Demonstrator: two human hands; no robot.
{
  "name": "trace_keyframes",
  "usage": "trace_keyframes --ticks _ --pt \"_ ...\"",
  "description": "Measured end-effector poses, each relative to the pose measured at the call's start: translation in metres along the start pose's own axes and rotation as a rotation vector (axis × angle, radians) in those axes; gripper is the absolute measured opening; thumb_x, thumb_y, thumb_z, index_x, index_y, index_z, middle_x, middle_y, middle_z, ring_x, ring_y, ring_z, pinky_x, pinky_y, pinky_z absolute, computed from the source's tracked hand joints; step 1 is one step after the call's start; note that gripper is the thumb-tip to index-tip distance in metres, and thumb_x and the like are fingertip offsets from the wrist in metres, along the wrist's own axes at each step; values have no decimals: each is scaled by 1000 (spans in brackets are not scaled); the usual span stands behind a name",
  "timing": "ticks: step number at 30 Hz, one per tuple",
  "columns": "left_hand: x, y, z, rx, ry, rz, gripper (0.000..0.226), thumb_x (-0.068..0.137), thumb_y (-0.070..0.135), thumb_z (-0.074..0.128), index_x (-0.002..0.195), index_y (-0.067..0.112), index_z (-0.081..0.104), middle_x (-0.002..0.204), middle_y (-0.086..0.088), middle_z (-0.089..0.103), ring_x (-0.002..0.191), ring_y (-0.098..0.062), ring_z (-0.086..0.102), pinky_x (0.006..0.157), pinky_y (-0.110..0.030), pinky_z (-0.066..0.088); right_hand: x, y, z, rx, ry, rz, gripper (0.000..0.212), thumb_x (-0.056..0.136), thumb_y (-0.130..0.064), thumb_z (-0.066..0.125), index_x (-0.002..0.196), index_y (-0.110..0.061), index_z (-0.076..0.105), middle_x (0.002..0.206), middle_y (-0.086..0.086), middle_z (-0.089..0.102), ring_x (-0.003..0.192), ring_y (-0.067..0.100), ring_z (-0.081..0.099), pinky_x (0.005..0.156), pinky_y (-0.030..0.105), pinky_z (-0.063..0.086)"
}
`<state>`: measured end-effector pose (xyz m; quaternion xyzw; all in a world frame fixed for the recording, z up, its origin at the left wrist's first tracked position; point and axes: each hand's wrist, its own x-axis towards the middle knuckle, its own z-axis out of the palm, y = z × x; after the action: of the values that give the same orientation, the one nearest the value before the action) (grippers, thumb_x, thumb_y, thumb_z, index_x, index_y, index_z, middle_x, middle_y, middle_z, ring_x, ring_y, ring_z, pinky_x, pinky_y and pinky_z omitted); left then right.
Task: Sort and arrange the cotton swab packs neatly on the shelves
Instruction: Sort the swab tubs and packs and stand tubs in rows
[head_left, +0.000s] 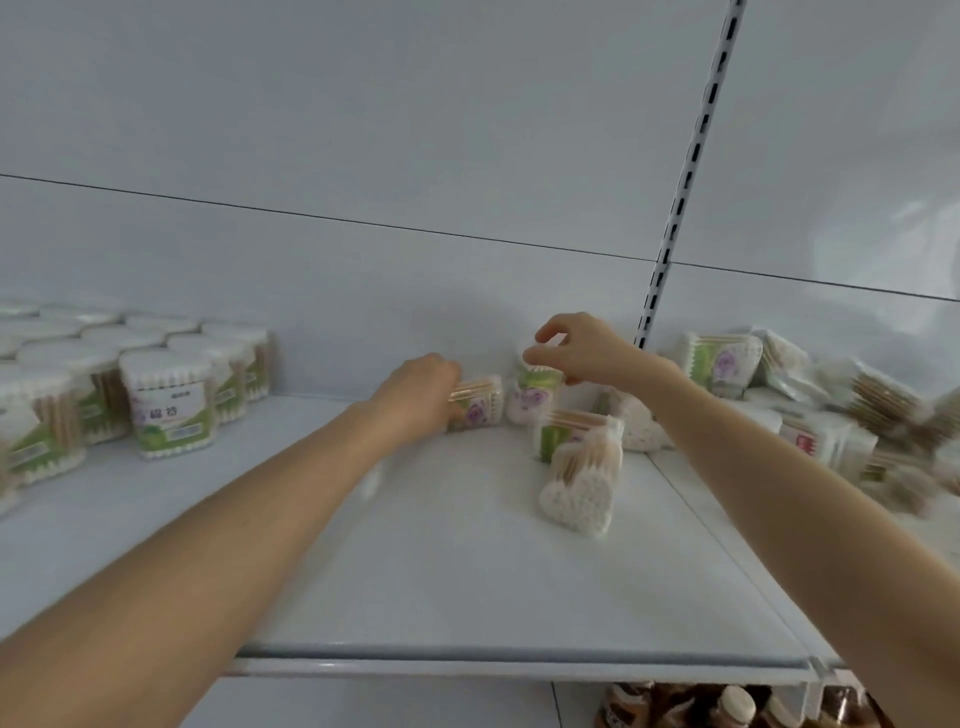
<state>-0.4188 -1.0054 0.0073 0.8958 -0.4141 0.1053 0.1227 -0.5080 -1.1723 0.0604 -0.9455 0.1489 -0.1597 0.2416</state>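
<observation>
On the shelf (467, 571), left hand (422, 387) grips one swab pack (479, 408); right hand (579, 349) pinches a second pack (535, 397).

Brown bottles (737, 706) below; slotted upright (690, 171) behind

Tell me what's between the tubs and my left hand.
Only bare shelf lies between the tubs and the left hand, seen in the head view.
</observation>
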Motion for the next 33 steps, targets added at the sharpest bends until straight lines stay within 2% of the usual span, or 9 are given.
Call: trace_keyframes --ticks 2,5,9,12,15,19,24,27,33 --pt "-7 0 -8 -51 60 -59 31 90 24 58 110 1 58 113 -20 58 102 -33 56 76 -31 39 -4 -3 -6 82 46 -46 33 87 -29 59 115 -11 58 100 8 61 82 24 62 79 37 57" --pt "-38 -5 -30 -327 203 -197 25 90 25 58 99 2 59 97 -16 60 87 -29 54 63 -32 33 -11 -11 -11 222 80 -116 23 90 -26 55 109 -14 61 103 8 64 90 24 64 78 34 57" --pt "-104 -17 -54 -856 354 -334 16 85 28 66 91 15 58 104 -13 63 98 -29 60 89 -44 49 -22 -35 -9 396 54 -191 12 90 -23 55 95 -16 64 100 11 67 93 26 66 83 37 56" --pt "-154 -18 -60 -1243 429 -356 10 85 20 64 92 16 59 103 -7 65 90 -16 64 85 -32 53 -31 -59 0 480 -35 -247 11 90 -21 56 94 -14 64 94 10 68 90 26 67 83 35 56" --pt "-192 -26 -65 -1516 506 -369 26 75 23 58 93 5 61 93 -12 67 81 -20 67 79 -34 57 -43 -86 13 500 -126 -284 17 91 -22 55 100 -10 64 97 13 68 92 26 67 83 34 56" --pt "-225 -52 -71 -1604 553 -381 40 73 26 56 102 0 61 96 -15 70 88 -27 67 77 -35 58 -60 -121 35 509 -188 -324 18 92 -21 52 102 -10 62 95 10 66 87 22 67 80 34 57" --pt "-248 -82 -76 -1610 593 -370 26 78 25 54 92 4 62 81 -7 72 78 -20 70 76 -35 58 -74 -155 66 608 -176 -243 18 91 -20 50 109 -18 56 103 12 61 89 23 65 77 35 58" --pt "-258 -98 -79 -1656 568 -365 20 86 19 50 93 4 62 84 -9 71 76 -19 70 76 -36 57 -85 -167 77 655 -151 -226 21 92 -16 46 108 -21 58 104 9 63 91 23 66 78 34 57" --pt "-280 -120 -80 -1723 442 -313 29 77 24 53 96 4 62 91 -13 66 79 -21 68 77 -37 57 -117 -180 92 801 -133 -217 33 93 -8 36 105 -31 57 100 8 62 83 20 66 75 33 56"
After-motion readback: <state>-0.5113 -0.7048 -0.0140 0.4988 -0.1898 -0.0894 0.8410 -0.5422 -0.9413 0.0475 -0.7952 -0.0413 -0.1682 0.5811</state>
